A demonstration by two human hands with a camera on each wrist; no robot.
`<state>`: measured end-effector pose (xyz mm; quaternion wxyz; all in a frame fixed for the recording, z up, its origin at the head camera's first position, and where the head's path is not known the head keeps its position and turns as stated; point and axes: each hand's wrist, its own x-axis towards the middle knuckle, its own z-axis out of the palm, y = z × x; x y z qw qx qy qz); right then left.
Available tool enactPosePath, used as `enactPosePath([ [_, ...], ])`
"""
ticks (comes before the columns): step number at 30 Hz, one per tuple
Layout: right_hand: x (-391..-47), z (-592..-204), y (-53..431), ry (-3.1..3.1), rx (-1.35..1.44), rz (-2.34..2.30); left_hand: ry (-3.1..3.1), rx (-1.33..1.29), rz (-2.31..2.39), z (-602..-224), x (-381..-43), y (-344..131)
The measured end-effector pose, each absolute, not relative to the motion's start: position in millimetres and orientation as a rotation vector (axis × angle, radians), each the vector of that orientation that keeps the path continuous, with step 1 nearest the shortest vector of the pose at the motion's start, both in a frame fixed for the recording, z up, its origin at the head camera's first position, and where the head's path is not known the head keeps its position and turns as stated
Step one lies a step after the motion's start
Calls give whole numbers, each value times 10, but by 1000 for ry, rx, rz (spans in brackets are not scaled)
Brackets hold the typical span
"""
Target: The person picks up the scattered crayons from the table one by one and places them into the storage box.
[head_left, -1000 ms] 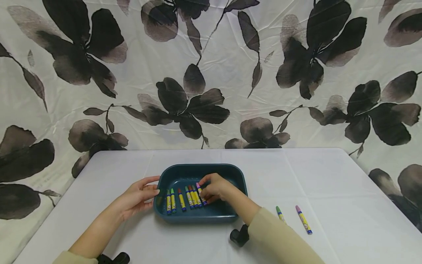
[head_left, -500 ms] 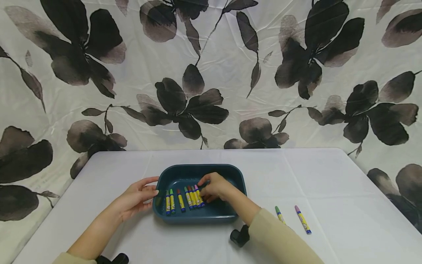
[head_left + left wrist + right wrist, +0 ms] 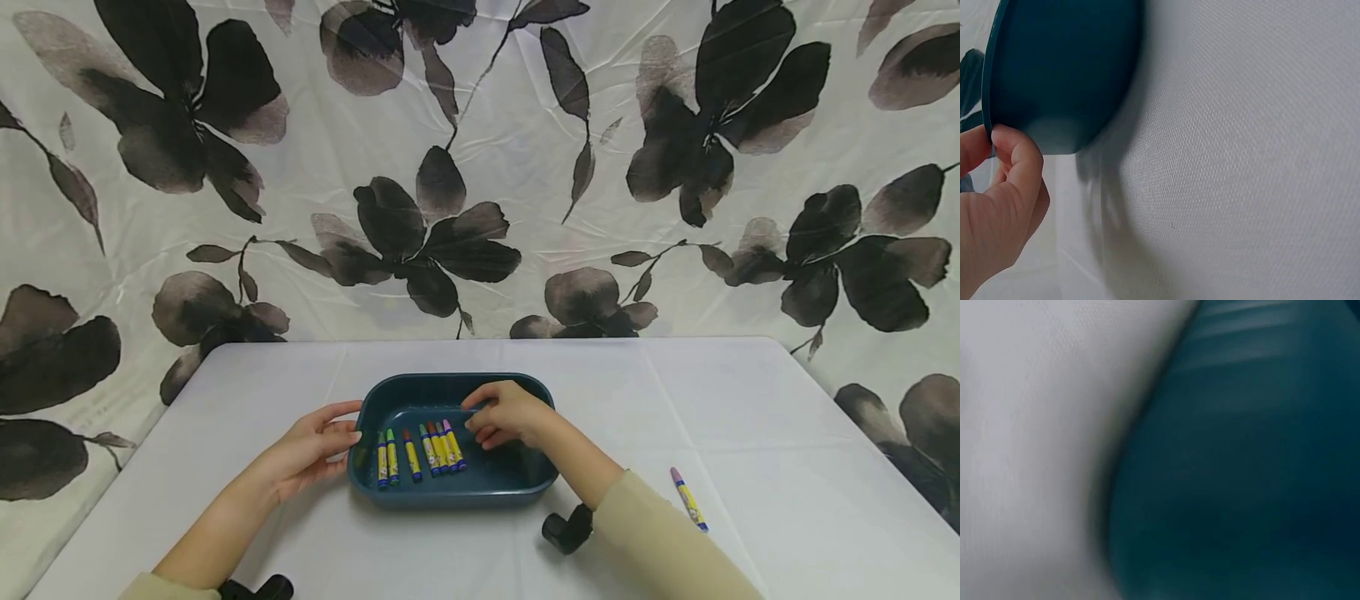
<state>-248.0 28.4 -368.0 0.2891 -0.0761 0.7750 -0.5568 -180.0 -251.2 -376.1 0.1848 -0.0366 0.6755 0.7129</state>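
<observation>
A dark teal tray [image 3: 450, 498] stands on the white table, and several crayons with yellow and blue wrappers lie side by side in its left half. My left hand [image 3: 318, 450] holds the tray's left end; in the left wrist view, thumb and fingers pinch the rim [image 3: 988, 94]. Over the right half of the tray is my right hand [image 3: 517, 417], fingers loosely bent with nothing between them. Just left of its fingertips lies a pink-tipped crayon [image 3: 454, 446], the rightmost of the row. The right wrist view shows only the blurred tray side [image 3: 1241, 475] and tablecloth.
Another pink-tipped crayon [image 3: 688, 500] lies on the table [image 3: 787, 433] to the right, beside the right sleeve [image 3: 667, 533]. Black wrist devices [image 3: 567, 529] sit at both wrists. Behind the table hangs a floral cloth [image 3: 480, 167].
My right hand has let go of the pink-tipped crayon beside the others and moved slightly right and up. Its sleeve now covers the green crayon on the table. The left hand stays at the rim.
</observation>
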Motion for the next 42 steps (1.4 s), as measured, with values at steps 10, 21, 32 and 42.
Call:
enactPosePath([
  [10,-2482,-3580,454,2045,-229,-1508,1905,-103,2009,-3750,-1794,-2511],
  [21,-2458,-3467,600,2023,-272,-1519,1880,-110,2028,-3768,-1797,-2501],
  [32,-2441,-3397,763,1995,-307,-1543,1901,-126,2022,-3752,-1785,-2505],
  [42,-2420,-3370,938,1989,-322,-1548,1894,-135,2022,-3757,-1790,-2502],
])
